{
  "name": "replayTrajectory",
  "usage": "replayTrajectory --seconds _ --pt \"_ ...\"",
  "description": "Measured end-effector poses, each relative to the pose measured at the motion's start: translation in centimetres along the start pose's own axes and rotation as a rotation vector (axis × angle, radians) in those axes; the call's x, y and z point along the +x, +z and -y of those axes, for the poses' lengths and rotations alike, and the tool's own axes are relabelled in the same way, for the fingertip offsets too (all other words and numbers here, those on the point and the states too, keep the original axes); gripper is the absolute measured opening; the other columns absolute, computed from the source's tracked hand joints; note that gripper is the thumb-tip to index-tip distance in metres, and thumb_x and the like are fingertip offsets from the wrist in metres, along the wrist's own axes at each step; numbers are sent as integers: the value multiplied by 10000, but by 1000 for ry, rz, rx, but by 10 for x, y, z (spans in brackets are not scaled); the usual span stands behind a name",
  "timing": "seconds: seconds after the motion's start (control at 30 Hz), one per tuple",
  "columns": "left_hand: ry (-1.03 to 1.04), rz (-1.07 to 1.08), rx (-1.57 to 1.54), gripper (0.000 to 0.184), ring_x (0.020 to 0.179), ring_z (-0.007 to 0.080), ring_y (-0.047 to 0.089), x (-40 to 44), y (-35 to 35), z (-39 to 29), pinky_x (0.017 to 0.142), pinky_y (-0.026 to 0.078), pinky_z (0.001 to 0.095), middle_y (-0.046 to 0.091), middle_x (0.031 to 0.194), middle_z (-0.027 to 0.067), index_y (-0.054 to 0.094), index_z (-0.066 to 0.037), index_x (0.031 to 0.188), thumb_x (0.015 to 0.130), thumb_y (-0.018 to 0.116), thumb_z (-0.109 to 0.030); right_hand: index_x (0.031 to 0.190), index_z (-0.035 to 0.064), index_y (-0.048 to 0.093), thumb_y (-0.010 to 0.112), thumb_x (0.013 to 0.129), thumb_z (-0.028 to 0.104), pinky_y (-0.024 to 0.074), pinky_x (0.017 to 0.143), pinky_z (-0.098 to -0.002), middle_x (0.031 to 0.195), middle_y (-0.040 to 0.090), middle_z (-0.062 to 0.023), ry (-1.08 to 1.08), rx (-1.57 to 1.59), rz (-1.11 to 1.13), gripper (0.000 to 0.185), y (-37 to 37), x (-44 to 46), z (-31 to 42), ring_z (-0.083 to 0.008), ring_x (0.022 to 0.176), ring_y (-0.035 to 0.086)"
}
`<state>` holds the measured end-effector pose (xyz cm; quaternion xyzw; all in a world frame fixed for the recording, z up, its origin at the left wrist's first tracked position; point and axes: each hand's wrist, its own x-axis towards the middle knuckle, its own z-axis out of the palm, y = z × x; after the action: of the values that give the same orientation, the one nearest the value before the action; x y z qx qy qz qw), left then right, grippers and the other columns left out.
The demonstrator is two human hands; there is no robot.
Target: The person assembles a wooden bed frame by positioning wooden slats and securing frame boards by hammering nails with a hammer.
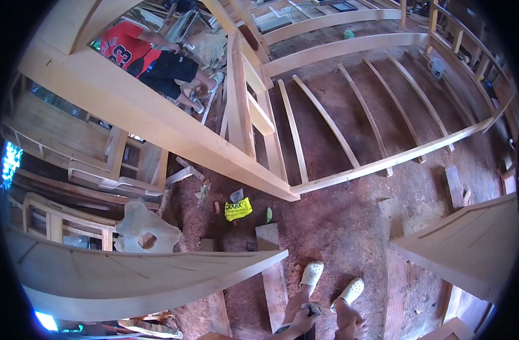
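At the bottom edge, my left hand (302, 322) is closed around a dark tool (313, 310), whose kind I cannot make out. Part of the tool shows black below the fingers. Beside it to the right, my right hand (353, 328) hangs in front of my leg with its fingers loosely apart; I see nothing in it. Both hands are small in view and partly cut off. My feet, in white clogs (312, 273), stand on the reddish dirt floor just beyond the hands.
Pale boards (157, 286) reach in from the left, and another panel (460, 243) from the right. A long beam (157, 133) crosses to a slatted wooden frame (361, 170). A yellow packet (238, 209) lies on the floor. Farther back, a person in a red jersey (126, 48) bends over.
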<state>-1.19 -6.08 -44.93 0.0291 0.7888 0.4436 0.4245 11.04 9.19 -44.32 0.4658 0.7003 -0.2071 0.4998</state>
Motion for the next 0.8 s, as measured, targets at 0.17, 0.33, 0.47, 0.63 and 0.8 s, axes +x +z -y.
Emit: replayTrajectory --seconds 0.17,0.33,0.47,0.63,0.8 --pt "12 -39 -35 100 836 192 601 8 -15 13 793 481 327 620 839 70 588 -16 792 828 667 -64 1346 68 394 770 646 403 378 980 -519 1326 337 -259 -9 -25 1 863 -5 3 7 -437 1187 397" --pt "53 -23 -98 94 835 187 580 12 -21 5 772 469 324 609 859 66 571 -15 777 821 653 -34 1342 69 399 768 652 403 387 971 -515 1315 351 -256 -23 -43 -3 851 -12 7 10 -430 1175 409" --pt "85 -41 -47 89 824 183 580 17 -27 -8 768 465 320 613 842 64 565 -23 778 809 648 -14 1339 69 404 766 657 403 393 964 -513 1306 362 -252 -30 -42 -10 842 -17 11 16 -425 1165 419" --pt "163 15 -168 112 809 183 587 28 -26 -10 749 462 312 618 820 68 555 -30 761 786 655 11 1335 69 409 765 664 403 402 955 -509 1295 376 -249 -40 -43 -14 830 -21 12 22 -418 1154 432" --pt "276 18 -192 126 786 193 591 34 -25 -3 739 464 311 622 829 71 540 -31 743 785 632 44 1331 69 414 763 670 403 410 946 -506 1284 390 -245 -53 -64 -15 819 -20 14 25 -411 1142 444"
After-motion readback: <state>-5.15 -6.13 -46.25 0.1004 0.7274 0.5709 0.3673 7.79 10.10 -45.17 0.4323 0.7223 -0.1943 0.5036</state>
